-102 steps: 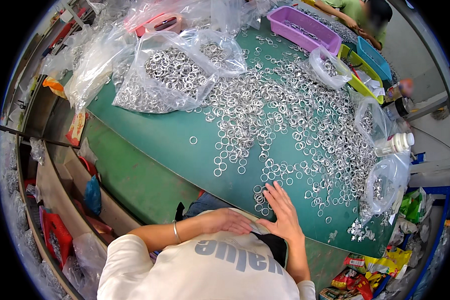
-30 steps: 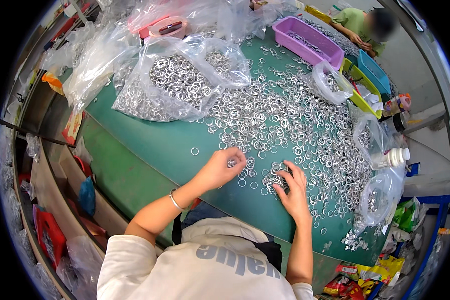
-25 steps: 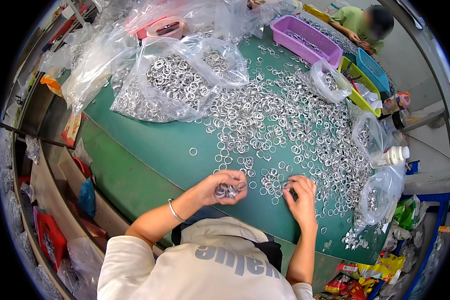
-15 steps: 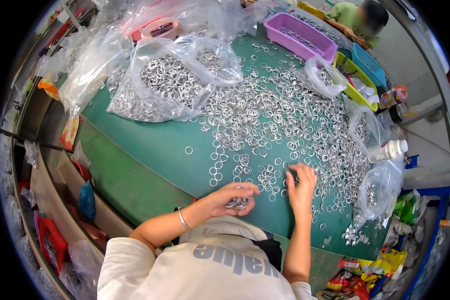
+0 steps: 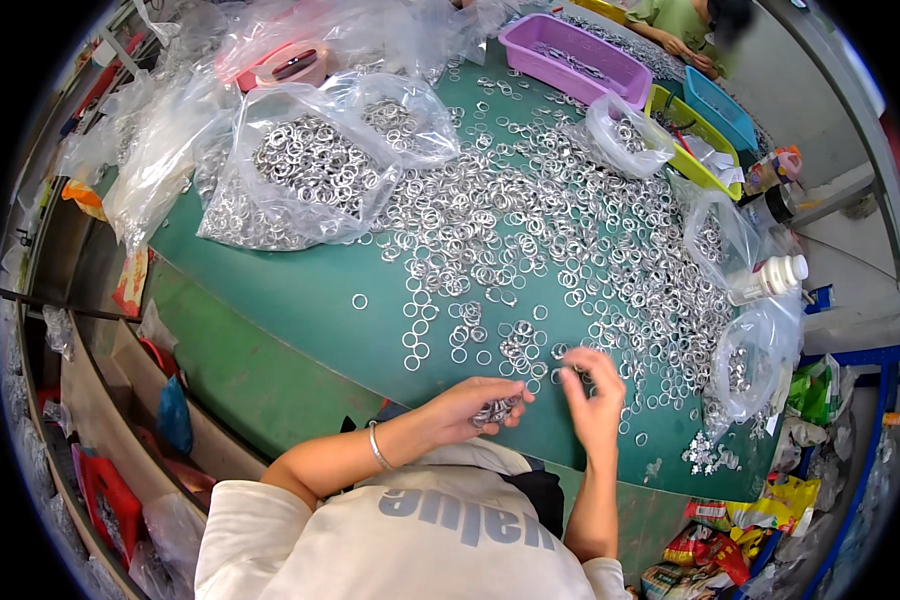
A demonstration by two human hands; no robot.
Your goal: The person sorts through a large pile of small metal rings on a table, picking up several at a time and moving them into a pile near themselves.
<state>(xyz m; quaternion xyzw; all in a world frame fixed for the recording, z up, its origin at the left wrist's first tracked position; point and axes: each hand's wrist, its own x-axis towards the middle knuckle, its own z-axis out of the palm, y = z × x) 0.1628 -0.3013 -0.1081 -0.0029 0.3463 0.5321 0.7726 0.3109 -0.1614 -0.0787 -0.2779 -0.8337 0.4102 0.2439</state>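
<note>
My left hand [image 5: 460, 410] is curled around a small bunch of silver metal rings [image 5: 496, 409], held just over the near part of the green table. To its right, my right hand [image 5: 598, 400] is bent, with thumb and fingers curved toward each other; what lies between the fingertips is partly hidden. Beyond both hands sits a small heap of rings [image 5: 519, 345], with a smaller cluster [image 5: 466, 325] and a short line of single rings [image 5: 412, 350] to its left. A broad spread of loose rings [image 5: 590, 240] covers the table farther out.
Open plastic bags of rings [image 5: 310, 165] stand at the far left. A purple bin [image 5: 575, 60], a yellow-green bin [image 5: 705, 150] and a blue bin [image 5: 720, 110] line the far right, near a person in green [image 5: 670, 25]. A white bottle [image 5: 770, 280] leans on bags at right.
My left hand has shifted slightly right with the rings in it. My right hand has moved a little nearer to me, its fingers more curled. The whole view has shifted slightly.
</note>
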